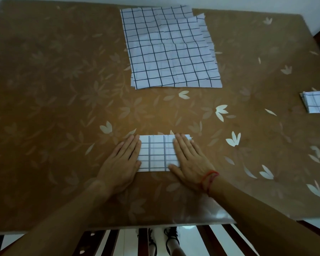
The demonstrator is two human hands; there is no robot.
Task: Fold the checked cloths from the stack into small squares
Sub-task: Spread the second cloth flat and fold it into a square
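Hands flat, gripping nothing: left hand (121, 159), right hand (189, 159) pressing cloth (156, 154) ends on desk (44, 108) | risk: layers skewing on glossy surface if released unevenly

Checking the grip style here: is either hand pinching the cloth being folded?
No, the left hand and right hand both lie flat with straight fingers at the ends of the folded cloth.

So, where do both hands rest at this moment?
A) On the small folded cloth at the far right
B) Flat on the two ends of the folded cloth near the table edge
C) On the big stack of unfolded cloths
B: the left hand and right hand lie flat, fingers straight, on the ends of the folded cloth; the stack and the small folded cloth lie untouched.
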